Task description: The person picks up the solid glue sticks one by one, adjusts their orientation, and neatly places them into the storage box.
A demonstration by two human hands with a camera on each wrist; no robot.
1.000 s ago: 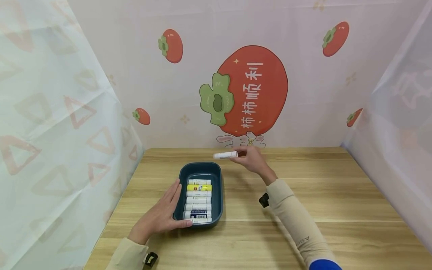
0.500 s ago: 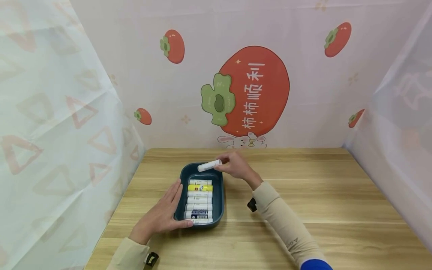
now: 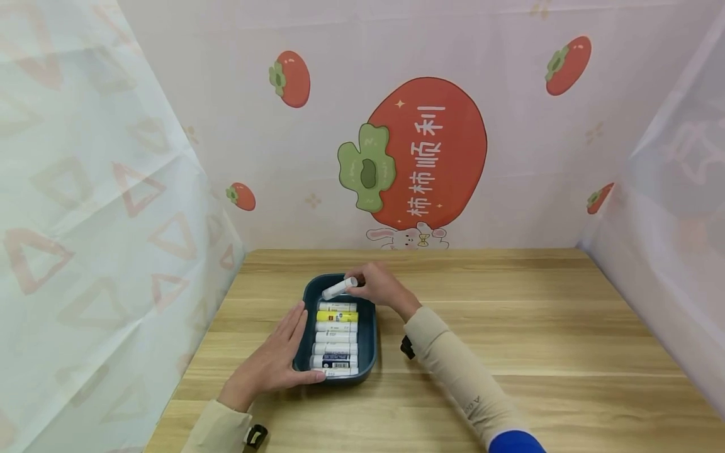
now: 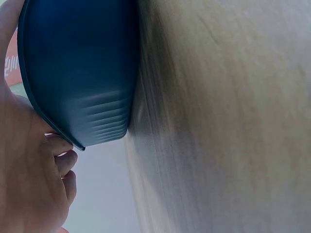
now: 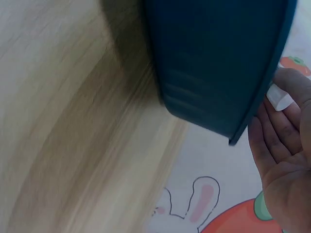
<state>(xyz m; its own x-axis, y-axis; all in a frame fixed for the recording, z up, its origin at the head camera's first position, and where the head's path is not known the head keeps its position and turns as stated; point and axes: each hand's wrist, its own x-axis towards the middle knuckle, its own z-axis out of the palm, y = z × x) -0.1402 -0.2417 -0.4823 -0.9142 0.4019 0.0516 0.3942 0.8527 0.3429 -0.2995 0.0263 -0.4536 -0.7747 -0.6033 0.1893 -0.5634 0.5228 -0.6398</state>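
Observation:
My right hand (image 3: 381, 288) pinches one end of a white glue stick (image 3: 338, 289), tilted over the back end of a dark blue bin (image 3: 372, 340). The right wrist view shows the glue stick's end (image 5: 279, 98) between thumb and fingers, above the rim. Inside the bin several glue sticks lie crosswise in a row: mostly white ones, a yellow glue stick (image 3: 337, 316) and a navy-and-white glue stick (image 3: 335, 362). Against the bin's left side rests my left hand (image 3: 272, 362), its upper fingers straight along the rim and its thumb at the front left corner.
The bin stands on a wooden table (image 3: 510, 352), left of its middle. A printed cloth backdrop (image 3: 255, 145) rises behind the table's back edge, and pale cloth sheets hang at both sides.
My right hand has moved left and down, bringing the glue stick from beyond the bin's back right corner to over its back end. My left hand stays on the rim.

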